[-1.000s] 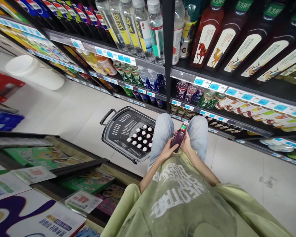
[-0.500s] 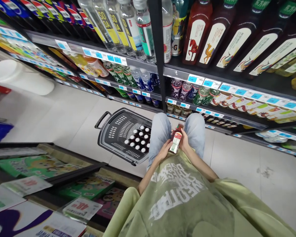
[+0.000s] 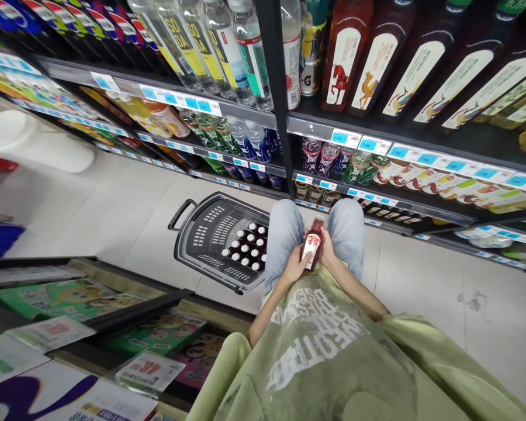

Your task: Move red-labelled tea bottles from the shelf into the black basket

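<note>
Between my knees is a small bottle [image 3: 312,242] of dark red drink, with a white label and its cap end pointing away from me. My left hand [image 3: 294,263] is closed round its left side, thumb across the label. Wrapped along the right side is my right hand [image 3: 326,249], its far fingers partly hidden behind the bottle. On the floor left of my knee stands a dark grey shopping basket [image 3: 206,220] with a handle. Several dark bottles with white caps [image 3: 245,248] stand upright in it, some hidden behind my leg.
Drink shelves [image 3: 245,153] run across the front, with large dark red tea bottles [image 3: 344,64] and soda water bottles [image 3: 219,49]. A low display with boxes [image 3: 158,330] and price cards stands close behind my left side. A white cylindrical object [image 3: 30,140] lies at the far left.
The bottle has been turned in my hands, so its label faces differently. My left thumb now lies across the label. The basket and its bottles stay put.
</note>
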